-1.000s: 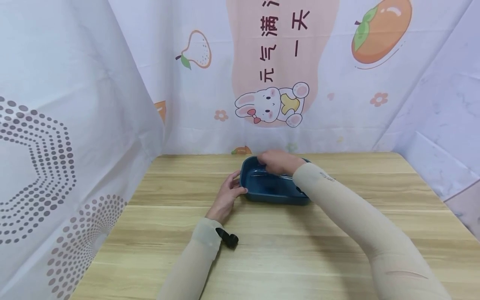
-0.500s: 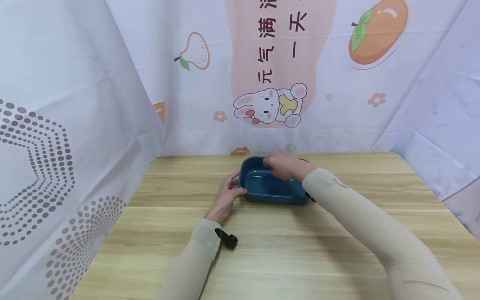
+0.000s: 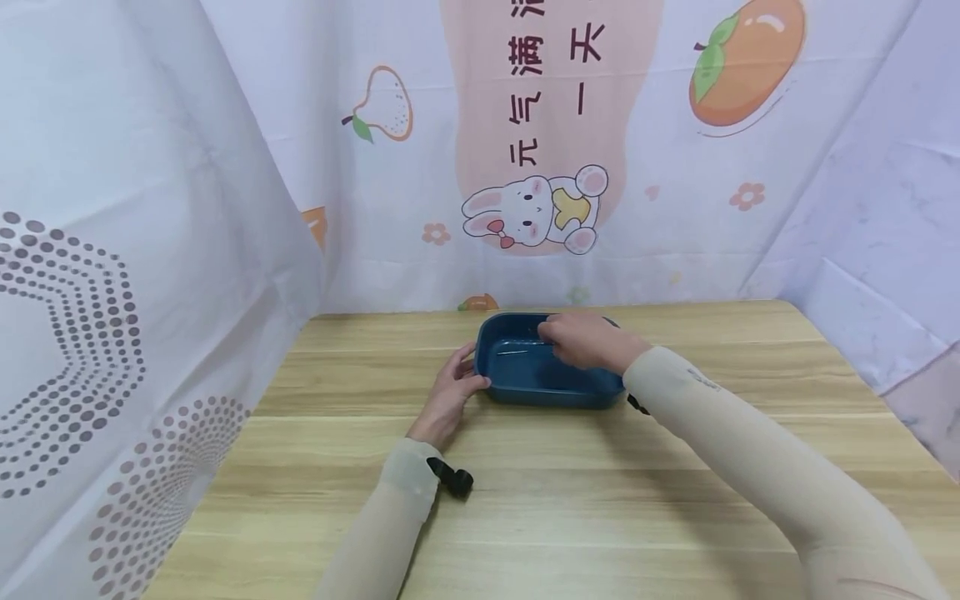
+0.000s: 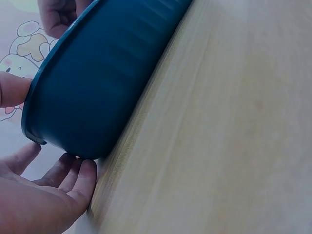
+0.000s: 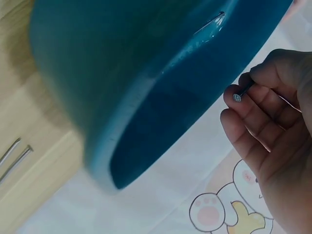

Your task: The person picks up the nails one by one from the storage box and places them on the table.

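Note:
A dark blue rectangular basin (image 3: 551, 399) stands on the wooden table. My left hand (image 3: 450, 390) grips its left end, thumb at the rim and fingertips against the outer wall (image 4: 97, 87). Above the basin's right half is my right hand (image 3: 588, 340), its thumb and fingers pinching a nail (image 5: 238, 97); the flat head shows and much of the shank is hidden. Another nail (image 5: 209, 23) lies inside the basin, along its floor near the wall. The right wrist view also has two metal nails (image 5: 17, 162) on the table beside the basin, partly cut off.
The wooden table (image 3: 525, 517) extends on all sides of the basin. A printed white curtain (image 3: 390, 233) hangs close behind the table's back edge, with a dotted cloth (image 3: 187, 275) on the left. A black wrist strap (image 3: 452, 479) is on the left sleeve.
My right hand has moved right over the basin, uncovering more of its inside. My left hand keeps its grip at the left end. The view has shifted slightly.

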